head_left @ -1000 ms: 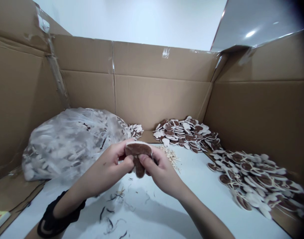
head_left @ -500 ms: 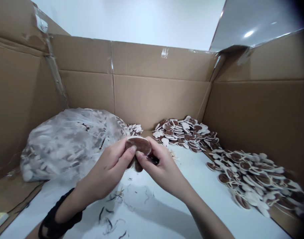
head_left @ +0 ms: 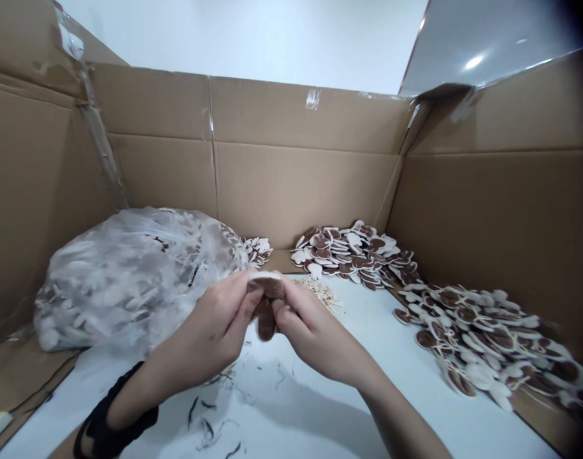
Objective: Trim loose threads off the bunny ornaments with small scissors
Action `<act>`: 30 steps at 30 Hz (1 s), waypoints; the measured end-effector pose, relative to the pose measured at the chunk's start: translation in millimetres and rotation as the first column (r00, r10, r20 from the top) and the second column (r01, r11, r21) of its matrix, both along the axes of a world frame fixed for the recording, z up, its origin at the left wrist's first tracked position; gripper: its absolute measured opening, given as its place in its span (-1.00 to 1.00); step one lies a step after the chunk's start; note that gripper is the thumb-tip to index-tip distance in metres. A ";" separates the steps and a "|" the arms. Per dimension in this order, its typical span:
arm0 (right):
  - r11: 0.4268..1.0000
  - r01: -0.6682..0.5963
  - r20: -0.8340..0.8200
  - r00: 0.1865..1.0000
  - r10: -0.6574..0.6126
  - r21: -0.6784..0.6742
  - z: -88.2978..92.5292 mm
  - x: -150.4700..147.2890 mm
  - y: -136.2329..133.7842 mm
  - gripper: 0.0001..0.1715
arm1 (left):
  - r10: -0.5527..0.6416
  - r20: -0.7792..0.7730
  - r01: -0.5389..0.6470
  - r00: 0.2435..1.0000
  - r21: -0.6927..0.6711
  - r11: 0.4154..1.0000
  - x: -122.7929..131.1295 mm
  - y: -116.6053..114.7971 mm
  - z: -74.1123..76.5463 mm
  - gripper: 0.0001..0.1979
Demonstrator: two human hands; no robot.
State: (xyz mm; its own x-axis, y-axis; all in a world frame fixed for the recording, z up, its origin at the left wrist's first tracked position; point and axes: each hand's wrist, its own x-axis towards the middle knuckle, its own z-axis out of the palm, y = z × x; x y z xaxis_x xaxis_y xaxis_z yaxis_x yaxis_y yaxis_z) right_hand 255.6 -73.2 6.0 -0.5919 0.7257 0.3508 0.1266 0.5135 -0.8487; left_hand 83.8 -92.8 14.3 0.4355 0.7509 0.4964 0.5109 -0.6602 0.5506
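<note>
A small brown plush piece [head_left: 266, 319] with a white edge is held up over the middle of the table between both hands. My left hand [head_left: 224, 312] grips its left side, the thumb pressing on the brown face. On the other side my right hand [head_left: 303, 315] pinches it with thumb and bent fingers. One rounded lobe hangs down between the thumbs, and another part is folded at the top. The fingers hide the rest of its outline. A black band [head_left: 116, 408] circles the left wrist.
At the left lies a clear plastic bag [head_left: 129, 274] full of similar pieces. Brown-and-white pieces form one pile [head_left: 353, 255] at the back and another [head_left: 492, 344] at the right. Pale clippings [head_left: 322, 292] and dark thread scraps [head_left: 208, 430] lie on the white table. Cardboard walls [head_left: 301, 185] surround it.
The plush piece has been turned and bent, so less of its broad brown face shows and a lobe hangs lower. A dark object visible at my right fingers earlier is out of sight.
</note>
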 end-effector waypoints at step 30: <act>0.999 0.023 0.011 1.000 -0.024 0.048 -5.6 -8.4 1.9 -0.83 | -0.037 -0.014 0.037 0.999 0.001 0.999 -1.4 0.7 3.6 -0.69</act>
